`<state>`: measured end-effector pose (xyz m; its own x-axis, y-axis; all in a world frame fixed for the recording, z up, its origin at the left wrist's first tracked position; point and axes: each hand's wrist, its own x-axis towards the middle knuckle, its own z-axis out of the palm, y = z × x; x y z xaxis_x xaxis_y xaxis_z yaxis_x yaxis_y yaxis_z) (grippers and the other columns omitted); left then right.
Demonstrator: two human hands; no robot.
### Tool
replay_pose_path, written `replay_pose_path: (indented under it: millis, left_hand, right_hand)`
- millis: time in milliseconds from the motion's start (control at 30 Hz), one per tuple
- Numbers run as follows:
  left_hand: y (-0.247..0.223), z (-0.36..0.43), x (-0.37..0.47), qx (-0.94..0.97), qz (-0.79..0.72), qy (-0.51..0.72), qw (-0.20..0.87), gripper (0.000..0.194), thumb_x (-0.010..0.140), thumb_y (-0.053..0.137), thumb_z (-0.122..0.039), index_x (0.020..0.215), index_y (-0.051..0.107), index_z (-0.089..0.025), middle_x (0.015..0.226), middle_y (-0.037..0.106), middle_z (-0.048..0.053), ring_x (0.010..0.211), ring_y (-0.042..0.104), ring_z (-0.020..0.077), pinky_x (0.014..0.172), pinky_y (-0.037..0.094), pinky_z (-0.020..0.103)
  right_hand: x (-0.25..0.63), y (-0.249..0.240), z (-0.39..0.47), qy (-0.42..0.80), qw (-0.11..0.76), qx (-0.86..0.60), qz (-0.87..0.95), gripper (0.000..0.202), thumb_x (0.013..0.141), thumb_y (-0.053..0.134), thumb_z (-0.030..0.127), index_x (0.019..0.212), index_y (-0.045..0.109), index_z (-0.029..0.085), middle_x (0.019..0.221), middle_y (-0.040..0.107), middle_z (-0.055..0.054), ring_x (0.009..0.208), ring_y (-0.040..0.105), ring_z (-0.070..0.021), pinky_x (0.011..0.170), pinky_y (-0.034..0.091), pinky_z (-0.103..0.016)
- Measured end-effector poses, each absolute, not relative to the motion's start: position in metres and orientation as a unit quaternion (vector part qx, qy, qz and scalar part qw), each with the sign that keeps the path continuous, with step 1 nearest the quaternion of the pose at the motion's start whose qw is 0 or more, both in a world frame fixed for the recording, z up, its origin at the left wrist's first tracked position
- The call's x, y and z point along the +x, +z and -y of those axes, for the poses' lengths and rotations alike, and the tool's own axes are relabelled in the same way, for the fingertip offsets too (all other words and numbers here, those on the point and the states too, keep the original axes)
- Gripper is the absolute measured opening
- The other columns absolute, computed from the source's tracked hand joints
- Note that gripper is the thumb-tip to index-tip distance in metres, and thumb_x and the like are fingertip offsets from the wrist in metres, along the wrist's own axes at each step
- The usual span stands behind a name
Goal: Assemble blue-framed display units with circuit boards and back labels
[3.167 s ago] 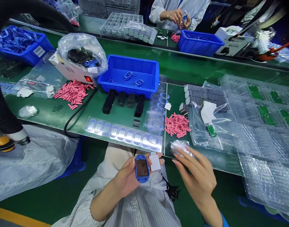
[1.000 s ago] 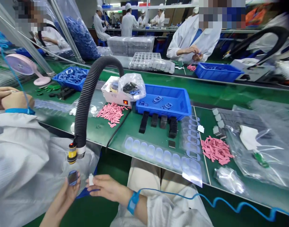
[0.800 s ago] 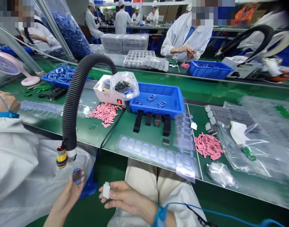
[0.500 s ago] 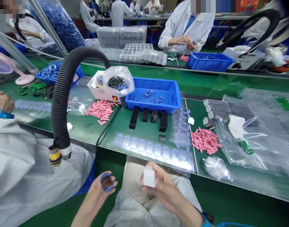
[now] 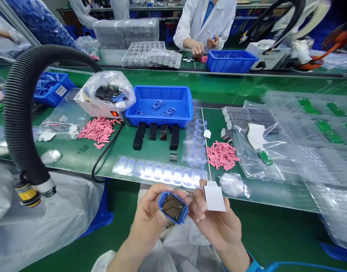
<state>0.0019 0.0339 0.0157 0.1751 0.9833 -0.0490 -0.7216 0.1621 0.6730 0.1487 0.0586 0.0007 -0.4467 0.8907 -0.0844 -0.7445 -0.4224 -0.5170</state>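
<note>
Between its thumb and fingers my left hand point(image 5: 151, 219) grips a blue plastic frame point(image 5: 173, 207) with a dark, glossy screen set in it, face toward me. Close beside it, my right hand point(image 5: 216, 226) holds a white square piece point(image 5: 214, 198) with a small tab at its top edge. Fingertips of the right hand come near the frame's right side; whether they touch it I cannot tell. Both hands are over my lap, just in front of the bench edge. A strip of clear oval films point(image 5: 158, 170) lies on the bench beyond them.
A blue bin point(image 5: 162, 90) holds a few blue frames. Before it stand stacks of dark pieces point(image 5: 139, 136). Pink strips lie in a left pile point(image 5: 98, 130) and a right pile point(image 5: 222, 155). A black flexible hose point(image 5: 17, 113) arches at left. A co-worker point(image 5: 204, 22) sits opposite.
My left hand has risen and moved right with the blue frame, next to my right hand. The right hand has moved right and slightly up with the white piece. The view has shifted right.
</note>
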Motion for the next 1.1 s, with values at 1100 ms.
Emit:
replay_pose_path:
  millis: [1100]
  left_hand:
    - [0.012, -0.038, 0.046, 0.244, -0.262, 0.602, 0.714, 0.027, 0.072, 0.075, -0.026, 0.098, 0.069, -0.029, 0.098, 0.077, -0.001, 0.088, 0.070, 0.0102, 0.078, 0.051, 0.015]
  right_hand:
    - [0.194, 0.028, -0.048, 0.071, 0.429, -0.372, 0.820, 0.019, 0.086, 0.061, 0.015, 0.103, 0.067, 0.019, 0.101, 0.072, -0.008, 0.100, 0.056, -0.0237, 0.085, 0.041, -0.041]
